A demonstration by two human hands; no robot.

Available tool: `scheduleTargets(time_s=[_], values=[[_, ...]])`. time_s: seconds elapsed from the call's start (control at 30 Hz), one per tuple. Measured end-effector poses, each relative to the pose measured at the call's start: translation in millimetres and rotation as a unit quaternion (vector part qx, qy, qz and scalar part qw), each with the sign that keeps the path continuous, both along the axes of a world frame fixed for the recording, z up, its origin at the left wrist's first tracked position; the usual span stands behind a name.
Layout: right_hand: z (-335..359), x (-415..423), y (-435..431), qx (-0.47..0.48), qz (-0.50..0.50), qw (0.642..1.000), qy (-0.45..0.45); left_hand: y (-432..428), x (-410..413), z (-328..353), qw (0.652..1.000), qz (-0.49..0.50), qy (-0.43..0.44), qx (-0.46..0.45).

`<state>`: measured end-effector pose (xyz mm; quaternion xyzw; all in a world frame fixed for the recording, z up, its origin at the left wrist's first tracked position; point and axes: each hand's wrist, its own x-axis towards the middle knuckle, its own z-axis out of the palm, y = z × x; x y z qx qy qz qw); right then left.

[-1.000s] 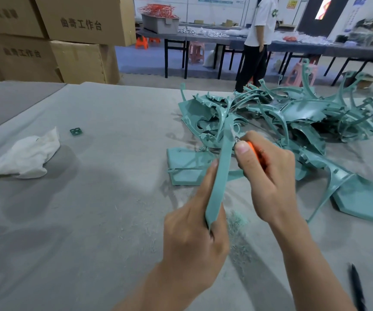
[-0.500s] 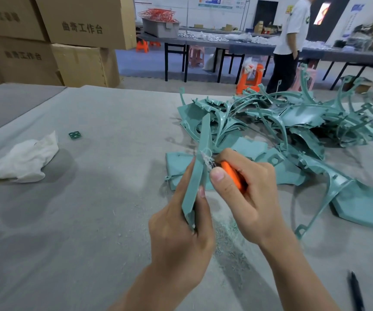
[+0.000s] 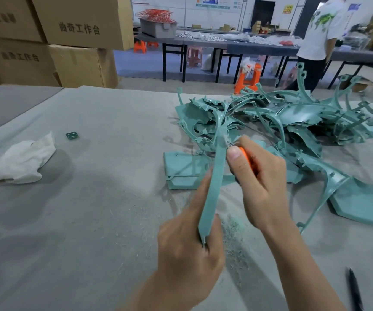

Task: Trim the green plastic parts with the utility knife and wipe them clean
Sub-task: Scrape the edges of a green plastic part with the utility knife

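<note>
Left hand pinches the green strip; right hand, gripping the utility knife, has run back up its edge. Trimming continues, wiping still ahead.

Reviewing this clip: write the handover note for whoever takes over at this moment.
Left hand grips the lower end of a long green strip, held up over the table.
Right hand grips the orange utility knife at the strip's upper edge; blade unclear.
Pile of green parts lies beyond the hands; white cloth far left.
Done: shavings below the hands show trimming.
Left: finish this strip, wipe it, then the pile; which parts there are trimmed, unclear.
</note>
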<state>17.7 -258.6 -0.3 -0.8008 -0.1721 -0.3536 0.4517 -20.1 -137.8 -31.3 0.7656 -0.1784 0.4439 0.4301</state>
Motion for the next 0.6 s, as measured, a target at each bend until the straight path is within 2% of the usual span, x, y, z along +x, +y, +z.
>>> scheduleTargets(time_s=[0.13, 0.27, 0.43, 0.6], values=[[0.6, 1.0, -5.6, 0.018, 0.024, 0.999, 0.021, -1.5, 1.1, -2.4, 1.000, 0.013, -0.006, 0.001], [2.2, -1.3, -3.1, -0.011, 0.063, 0.998, 0.008, -1.1, 2.3, -1.7, 0.999, 0.007, -0.001, -0.042], [1.9, -1.1, -1.6, -0.010, 0.056, 0.998, 0.003, -2.8, 2.7, -3.3, 0.998, 0.010, 0.003, -0.065], [-0.6, -0.8, -0.8, -0.012, 0.039, 0.999, -0.007, -1.4, 1.2, -0.6, 0.999, 0.009, 0.004, -0.050]])
